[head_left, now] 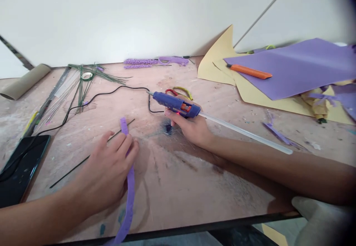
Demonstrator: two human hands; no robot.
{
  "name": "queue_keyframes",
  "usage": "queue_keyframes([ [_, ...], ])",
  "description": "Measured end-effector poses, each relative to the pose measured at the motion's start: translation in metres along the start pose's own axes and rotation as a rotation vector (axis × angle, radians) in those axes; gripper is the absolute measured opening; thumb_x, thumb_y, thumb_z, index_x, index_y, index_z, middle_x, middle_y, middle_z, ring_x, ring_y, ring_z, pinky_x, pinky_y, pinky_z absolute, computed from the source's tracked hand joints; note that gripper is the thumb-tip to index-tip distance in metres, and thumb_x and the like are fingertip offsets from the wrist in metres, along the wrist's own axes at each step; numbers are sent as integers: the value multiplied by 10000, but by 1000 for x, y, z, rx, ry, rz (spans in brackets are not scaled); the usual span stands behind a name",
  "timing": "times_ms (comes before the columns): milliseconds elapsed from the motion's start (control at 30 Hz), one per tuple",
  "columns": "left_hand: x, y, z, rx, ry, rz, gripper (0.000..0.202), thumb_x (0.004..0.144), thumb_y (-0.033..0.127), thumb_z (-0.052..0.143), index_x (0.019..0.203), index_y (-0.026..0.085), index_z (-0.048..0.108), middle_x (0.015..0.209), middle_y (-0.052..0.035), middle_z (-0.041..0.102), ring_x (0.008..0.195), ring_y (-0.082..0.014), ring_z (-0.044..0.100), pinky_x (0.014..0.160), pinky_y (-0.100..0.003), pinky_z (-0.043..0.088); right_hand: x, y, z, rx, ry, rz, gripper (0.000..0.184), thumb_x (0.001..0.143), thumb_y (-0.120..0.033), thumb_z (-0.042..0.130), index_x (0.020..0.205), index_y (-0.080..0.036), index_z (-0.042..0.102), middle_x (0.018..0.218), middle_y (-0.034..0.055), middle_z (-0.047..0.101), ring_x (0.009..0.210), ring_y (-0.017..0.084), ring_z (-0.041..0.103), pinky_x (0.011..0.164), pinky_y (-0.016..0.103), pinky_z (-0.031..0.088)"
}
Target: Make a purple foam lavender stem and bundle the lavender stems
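My left hand (111,168) is low on the table, its fingers closed on a purple foam strip (130,190). The strip's short upper end pokes out past my fingers, and its long end hangs over the front edge. A dark thin wire (69,172) passes beneath the same hand and shows on both sides of it. My right hand (191,127) is closed around a blue hot glue gun (176,104), nozzle pointing left. Out of the gun's back runs a long clear glue stick (244,132) above my forearm. Scissors (180,91) with red and yellow handles lie behind the gun, partly hidden.
A black cord (111,91) crosses the left side near green wires (80,90), a tape roll (87,76) and a cardboard tube (26,81). A phone (23,168) lies front left. Fuzzy purple stems (140,61) rest at the back. An orange cutter (250,71) tops purple sheets (294,68).
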State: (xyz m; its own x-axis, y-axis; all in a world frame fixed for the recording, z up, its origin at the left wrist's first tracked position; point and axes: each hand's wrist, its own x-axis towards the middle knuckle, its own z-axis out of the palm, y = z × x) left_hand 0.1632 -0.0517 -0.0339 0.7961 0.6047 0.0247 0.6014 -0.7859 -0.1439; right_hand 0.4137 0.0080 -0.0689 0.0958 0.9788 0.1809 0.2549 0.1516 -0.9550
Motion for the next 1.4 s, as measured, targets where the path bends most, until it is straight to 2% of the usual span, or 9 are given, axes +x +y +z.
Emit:
queue_keyframes([
  [167, -16, 3, -4, -84, -17, 70, 842, 898, 621, 480, 1423, -32, 561, 1509, -306, 508, 1368, -438, 519, 1102, -577, 393, 2, 14, 1, -42, -16, -21, 309, 797, -528, 752, 890, -252, 649, 778, 9, 652, 575, 166, 535, 567, 325, 464],
  [300, -13, 2, -7, -139, -43, 34, 878, 960, 723, 306, 1409, 26, 596, 1499, -271, 539, 1371, -413, 541, 1050, -539, 486, 2, 19, 3, -42, 1, -14, 342, 774, -538, 769, 921, -245, 673, 787, 16, 673, 572, 165, 550, 546, 316, 480],
  [400, 3, 2, -14, -130, -91, -56, 816, 1016, 674, 185, 1208, 98, 731, 1347, -231, 678, 1150, -386, 704, 790, -468, 594, 4, 15, 4, -54, -2, -10, 320, 770, -515, 758, 873, -226, 668, 796, 16, 683, 552, 154, 549, 552, 320, 487],
  [533, 20, 10, -19, -59, -143, -158, 679, 1067, 508, 223, 926, 123, 764, 1089, -192, 771, 734, -306, 760, 534, -381, 534, 6, 5, 3, -76, -23, 3, 285, 791, -481, 713, 792, -201, 656, 612, -10, 602, 529, 163, 545, 597, 338, 485],
  [667, 14, 11, -11, -46, 151, 59, 409, 1020, 277, 395, 1169, 54, 702, 1216, -215, 735, 1058, -337, 718, 810, -449, 588, 6, 4, 2, -75, -40, 3, 277, 800, -470, 707, 789, -200, 648, 614, -16, 599, 531, 156, 550, 613, 334, 492],
  [767, -1, -1, 1, -101, 308, 249, 335, 956, 276, 450, 1018, 102, 729, 1132, -187, 757, 1120, -348, 670, 968, -511, 518, 5, 8, 3, -56, -67, 5, 298, 792, -486, 729, 848, -204, 650, 655, -14, 618, 535, 155, 563, 581, 318, 501],
  [933, -25, -19, 15, -116, 195, 133, 445, 914, 349, 507, 1185, 54, 702, 1366, -242, 661, 1295, -391, 581, 1088, -567, 392, 5, 6, 5, -46, -116, 28, 337, 764, -514, 763, 861, -212, 651, 696, -1, 639, 515, 150, 560, 522, 307, 496],
  [1067, -32, -10, 13, -166, 121, 186, 638, 984, 481, 469, 1424, 27, 564, 1506, -242, 542, 1382, -367, 535, 1105, -523, 371, 5, 3, 6, -70, -113, 27, 331, 782, -541, 745, 811, -226, 645, 590, -19, 593, 541, 169, 565, 558, 315, 495],
  [1400, 5, 24, 9, -319, 3, 303, 775, 1026, 646, 258, 1549, 98, 425, 1633, -247, 352, 1533, -412, 307, 1193, -628, 290, 6, 7, 5, -99, -87, 10, 307, 801, -484, 746, 943, -227, 656, 672, -14, 624, 574, 170, 566, 584, 313, 487],
])
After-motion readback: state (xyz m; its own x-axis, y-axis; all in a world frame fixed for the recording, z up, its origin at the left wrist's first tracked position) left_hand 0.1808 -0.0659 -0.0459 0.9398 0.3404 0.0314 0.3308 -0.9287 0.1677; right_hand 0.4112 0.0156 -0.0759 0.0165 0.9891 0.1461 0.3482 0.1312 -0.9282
